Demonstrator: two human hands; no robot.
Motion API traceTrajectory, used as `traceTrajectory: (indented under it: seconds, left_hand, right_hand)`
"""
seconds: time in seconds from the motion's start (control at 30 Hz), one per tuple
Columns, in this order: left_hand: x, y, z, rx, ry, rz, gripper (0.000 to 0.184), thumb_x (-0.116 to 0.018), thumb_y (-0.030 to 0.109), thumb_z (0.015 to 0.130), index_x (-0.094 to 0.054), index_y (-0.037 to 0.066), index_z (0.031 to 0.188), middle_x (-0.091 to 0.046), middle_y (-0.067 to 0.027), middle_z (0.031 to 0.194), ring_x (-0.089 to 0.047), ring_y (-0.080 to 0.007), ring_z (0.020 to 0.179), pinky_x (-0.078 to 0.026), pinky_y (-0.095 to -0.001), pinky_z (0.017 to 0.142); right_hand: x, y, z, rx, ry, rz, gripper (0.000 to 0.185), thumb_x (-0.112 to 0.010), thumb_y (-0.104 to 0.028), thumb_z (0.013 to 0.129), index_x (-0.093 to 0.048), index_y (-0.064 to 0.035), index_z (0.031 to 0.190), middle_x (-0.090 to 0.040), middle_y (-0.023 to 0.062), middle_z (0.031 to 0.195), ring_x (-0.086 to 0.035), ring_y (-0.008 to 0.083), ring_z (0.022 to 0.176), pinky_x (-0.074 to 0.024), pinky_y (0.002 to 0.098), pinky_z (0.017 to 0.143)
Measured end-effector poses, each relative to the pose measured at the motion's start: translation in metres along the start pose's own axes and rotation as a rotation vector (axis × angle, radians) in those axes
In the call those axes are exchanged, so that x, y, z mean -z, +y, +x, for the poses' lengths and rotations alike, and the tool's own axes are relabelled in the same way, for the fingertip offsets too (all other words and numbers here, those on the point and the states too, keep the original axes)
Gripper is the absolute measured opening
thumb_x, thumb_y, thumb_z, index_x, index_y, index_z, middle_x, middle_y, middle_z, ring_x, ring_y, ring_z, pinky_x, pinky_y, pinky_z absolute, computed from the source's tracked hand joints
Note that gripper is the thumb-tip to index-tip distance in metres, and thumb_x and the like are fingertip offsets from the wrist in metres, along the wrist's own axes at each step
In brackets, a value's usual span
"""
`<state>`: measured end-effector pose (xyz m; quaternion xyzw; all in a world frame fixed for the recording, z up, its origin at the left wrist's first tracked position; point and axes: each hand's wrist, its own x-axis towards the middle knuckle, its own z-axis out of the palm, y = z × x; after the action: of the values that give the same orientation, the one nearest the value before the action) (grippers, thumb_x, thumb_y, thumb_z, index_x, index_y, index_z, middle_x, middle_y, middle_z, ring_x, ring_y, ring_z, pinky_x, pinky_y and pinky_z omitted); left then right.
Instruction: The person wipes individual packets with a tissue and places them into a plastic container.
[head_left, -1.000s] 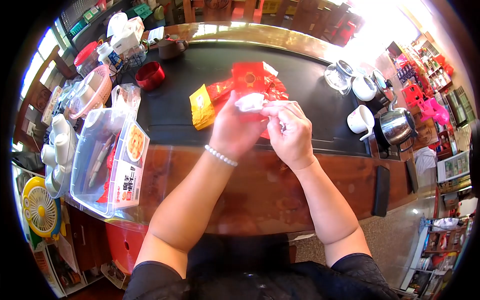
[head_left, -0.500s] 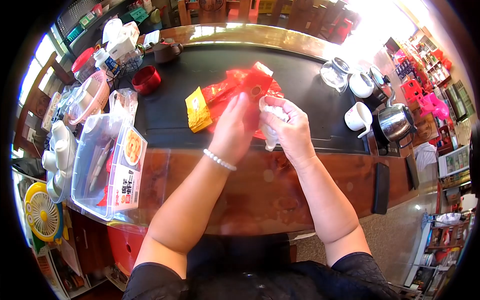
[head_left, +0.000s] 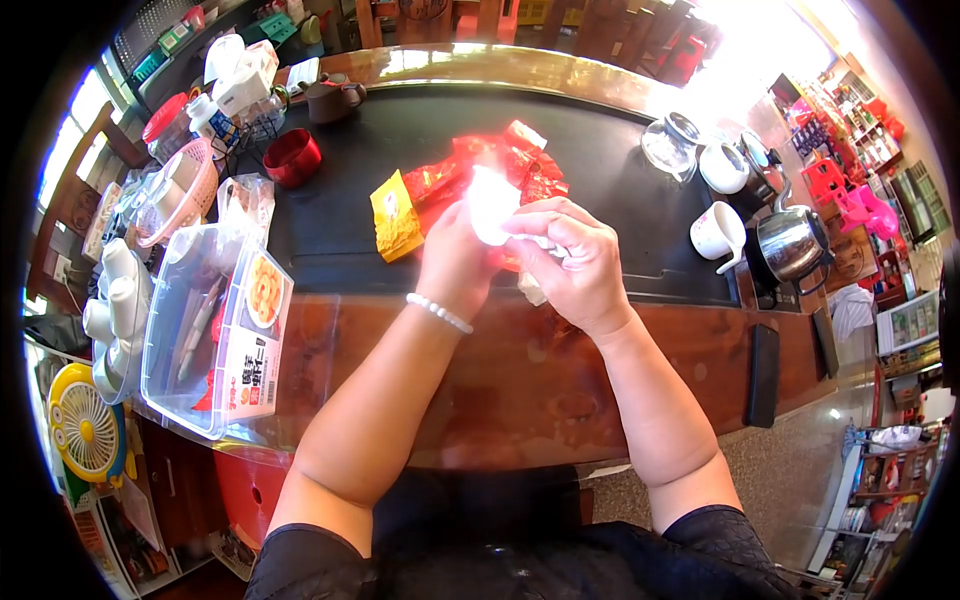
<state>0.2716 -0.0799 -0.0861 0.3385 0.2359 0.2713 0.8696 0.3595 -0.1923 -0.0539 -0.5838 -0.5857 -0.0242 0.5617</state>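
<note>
My left hand (head_left: 455, 258), with a pale bead bracelet at the wrist, is closed round a shiny packet (head_left: 492, 208) whose upper face is washed out by a bright glare. Against the packet's right edge press the pinched fingers of my right hand (head_left: 575, 262). Crumpled white tissue (head_left: 532, 289) is tucked in that same hand and hangs below it. Behind the hands lie red foil wrappers (head_left: 515, 150), partly hidden by them. A yellow packet (head_left: 396, 220) rests just left of the wrappers on the black tray (head_left: 620, 235).
On the left stand a clear plastic box (head_left: 185, 340), a pink basket (head_left: 205, 190) and a red bowl (head_left: 292, 158). A glass pot (head_left: 668, 150), white pitcher (head_left: 716, 232) and steel kettle (head_left: 790, 245) stand right. A black phone (head_left: 763, 375) lies near the front edge.
The packet in my left hand, red half a second ago, has tilted and now shines white. My right hand's fingers have come onto its edge, the tissue still in that hand.
</note>
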Motion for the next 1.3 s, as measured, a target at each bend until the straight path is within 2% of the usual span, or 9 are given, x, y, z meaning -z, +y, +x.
traceTrajectory:
  seconds: [0.2, 0.4, 0.5, 0.87, 0.97, 1.07, 1.17, 1.23, 1.3]
  left_hand:
    - [-0.013, 0.002, -0.009, 0.131, -0.010, 0.032, 0.019, -0.049, 0.024, 0.101, -0.059, 0.007, 0.099, -0.054, 0.0009, 0.073, -0.045, -0.0071, 0.053, -0.035, -0.0205, 0.044]
    - [0.027, -0.016, 0.012, 0.244, -0.322, -0.333, 0.017, -0.055, 0.017, 0.092, -0.061, 0.007, 0.104, -0.062, -0.0011, 0.094, -0.058, -0.0089, 0.076, -0.045, -0.0207, 0.060]
    - [-0.023, 0.009, -0.020, 0.162, -0.049, -0.247, 0.014, -0.048, 0.019, 0.098, -0.057, 0.009, 0.094, -0.057, -0.0014, 0.080, -0.051, -0.0075, 0.060, -0.038, -0.0178, 0.047]
    - [0.010, 0.001, -0.010, 0.633, -0.589, -0.441, 0.030, -0.049, 0.035, 0.099, -0.059, 0.006, 0.094, -0.054, 0.0001, 0.070, -0.038, -0.0040, 0.043, -0.028, -0.0177, 0.039]
    - [0.006, 0.002, -0.014, 0.671, -0.623, -0.454, 0.034, -0.043, 0.035, 0.102, -0.058, 0.004, 0.097, -0.057, -0.0026, 0.073, -0.038, -0.0045, 0.042, -0.028, -0.0178, 0.036]
    - [0.008, -0.002, -0.012, 0.670, -0.757, -0.545, 0.032, -0.043, 0.031, 0.102, -0.057, 0.002, 0.103, -0.059, -0.0040, 0.077, -0.043, -0.0062, 0.044, -0.032, -0.0191, 0.038]
    - [-0.050, 0.036, -0.051, 0.602, -0.010, -0.226, 0.029, -0.043, 0.027, 0.101, -0.056, 0.002, 0.107, -0.059, -0.0038, 0.078, -0.050, -0.0096, 0.051, -0.038, -0.0226, 0.042]
    - [0.020, -0.022, 0.009, 0.586, -1.003, -0.631, 0.033, -0.047, 0.028, 0.098, -0.055, 0.004, 0.119, -0.065, -0.0089, 0.095, -0.062, -0.0191, 0.072, -0.050, -0.0299, 0.054]
    - [0.018, -0.018, -0.002, 0.519, -0.692, -0.387, 0.038, -0.047, 0.035, 0.097, -0.055, 0.010, 0.124, -0.065, -0.0093, 0.102, -0.063, -0.0216, 0.076, -0.052, -0.0307, 0.054]
  right_hand:
    - [0.000, 0.003, -0.001, -0.133, 0.160, -0.051, 0.013, -0.068, 0.006, 0.077, -0.070, -0.0021, 0.088, -0.069, 0.0112, 0.091, -0.069, 0.0220, 0.077, -0.0552, 0.0309, 0.069]
    - [-0.004, 0.000, -0.001, 0.061, 0.104, -0.065, 0.012, -0.069, 0.006, 0.077, -0.070, -0.0024, 0.086, -0.068, 0.0119, 0.093, -0.067, 0.0238, 0.083, -0.0546, 0.0316, 0.071]
    - [-0.009, -0.009, -0.004, 0.098, -0.014, -0.007, 0.008, -0.071, 0.003, 0.080, -0.070, -0.0008, 0.087, -0.069, 0.0106, 0.097, -0.067, 0.0192, 0.086, -0.0533, 0.0281, 0.075]
    - [-0.001, 0.014, -0.003, 0.056, 0.228, -0.178, 0.022, -0.058, -0.006, 0.092, -0.059, -0.0038, 0.114, -0.057, 0.0113, 0.109, -0.057, 0.0198, 0.100, -0.0479, 0.0305, 0.087]
    - [0.000, 0.011, -0.006, -0.418, 0.207, 0.471, 0.039, -0.058, -0.005, 0.090, -0.051, -0.0040, 0.128, -0.055, 0.0101, 0.117, -0.056, 0.0180, 0.106, -0.0472, 0.0302, 0.091]
    - [0.004, 0.004, -0.002, -0.450, 0.132, 0.663, 0.059, -0.065, -0.017, 0.087, -0.040, -0.0019, 0.139, -0.054, 0.0092, 0.122, -0.056, 0.0166, 0.108, -0.0491, 0.0297, 0.091]
    - [0.004, 0.011, -0.005, -0.369, 0.035, 0.628, 0.057, -0.071, -0.020, 0.086, -0.044, -0.0010, 0.133, -0.057, 0.0097, 0.117, -0.060, 0.0141, 0.097, -0.0519, 0.0272, 0.083]
    - [0.000, 0.004, -0.003, -0.437, 0.111, 0.529, 0.040, -0.070, -0.014, 0.090, -0.052, -0.0006, 0.123, -0.064, 0.0059, 0.102, -0.063, 0.0107, 0.084, -0.0533, 0.0248, 0.077]
    - [0.003, 0.003, -0.001, -0.459, 0.154, 0.361, 0.022, -0.065, -0.016, 0.094, -0.058, -0.0016, 0.109, -0.065, 0.0011, 0.084, -0.062, 0.0080, 0.076, -0.0530, 0.0233, 0.069]
